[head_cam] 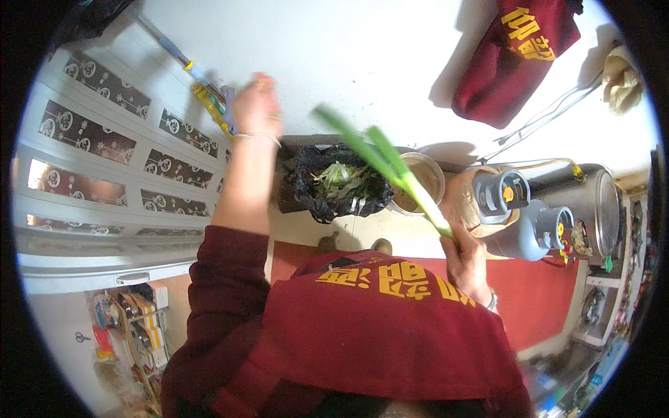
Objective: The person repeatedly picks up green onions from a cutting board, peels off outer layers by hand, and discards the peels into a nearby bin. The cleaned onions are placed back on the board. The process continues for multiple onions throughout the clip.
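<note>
My right hand (466, 261) grips a large green onion (420, 194) at its white lower end. Its green leaves slant up and left, passing in front of a bin lined with a black plastic bag (311, 202). Pale and green vegetable scraps (339, 180) fill the bag. Raised at the left near the white wall, my left hand (257, 107) is blurred, with its fingers curled. A small yellow-green bit shows at its edge; I cannot tell whether it is held. A round white bucket (440, 177) stands beside the bin, partly behind the onion.
Gas cylinders (528, 232) and a large metal pot (606, 214) stand to the right. A dark red garment (502, 78) hangs on the wall above. At the left are a patterned white door (141, 180), a long-handled tool (170, 48) and a loaded rack (137, 318).
</note>
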Tool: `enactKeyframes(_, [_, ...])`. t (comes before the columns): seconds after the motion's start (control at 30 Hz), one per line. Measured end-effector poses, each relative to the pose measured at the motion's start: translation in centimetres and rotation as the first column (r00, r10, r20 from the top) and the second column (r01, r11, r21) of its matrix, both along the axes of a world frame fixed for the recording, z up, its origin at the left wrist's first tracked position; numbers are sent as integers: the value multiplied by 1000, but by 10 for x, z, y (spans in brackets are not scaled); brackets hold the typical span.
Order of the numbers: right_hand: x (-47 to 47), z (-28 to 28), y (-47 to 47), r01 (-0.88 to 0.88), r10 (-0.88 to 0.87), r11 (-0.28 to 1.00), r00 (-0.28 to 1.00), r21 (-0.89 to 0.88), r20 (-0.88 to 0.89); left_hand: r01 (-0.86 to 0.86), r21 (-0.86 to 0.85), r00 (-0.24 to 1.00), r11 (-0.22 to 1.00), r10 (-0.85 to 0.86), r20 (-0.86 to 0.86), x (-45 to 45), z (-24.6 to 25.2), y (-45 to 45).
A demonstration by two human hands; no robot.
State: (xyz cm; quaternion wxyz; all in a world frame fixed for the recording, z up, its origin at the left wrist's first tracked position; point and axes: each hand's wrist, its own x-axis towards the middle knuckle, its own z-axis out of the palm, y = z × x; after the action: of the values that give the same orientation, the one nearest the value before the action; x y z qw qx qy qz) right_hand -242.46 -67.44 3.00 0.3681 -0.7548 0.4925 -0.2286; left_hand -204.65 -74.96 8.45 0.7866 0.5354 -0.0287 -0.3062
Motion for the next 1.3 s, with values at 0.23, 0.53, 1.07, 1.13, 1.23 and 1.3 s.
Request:
enactKeyframes(0.23, [-57,-13,-27,-4,7,999,997,39,-82,353,410,130,841,-478,869,9,-9,23])
enactKeyframes(0.53, [-79,4,-34,-12,16,995,999,98,-37,248,545,-835,801,-109,540,-79,-1,1])
enactKeyframes(1.07, [-43,16,75,183,-186,873,982,451,-37,710,630,-643,315,-74,762,-27,-52,-4])
enactKeyframes(1.13, [-48,12,89,295,-248,823,955,486,-162,944,298,-214,138,-430,877,-3,-59,-10])
enactKeyframes(1.23, [-64,7,114,484,-392,737,875,472,-284,671,-497,656,550,-754,50,54,-64,-49])
enactKeyframes(1.3, [-72,10,139,650,-531,625,760,432,-375,739,-65,673,671,-728,130,56,-117,-47])
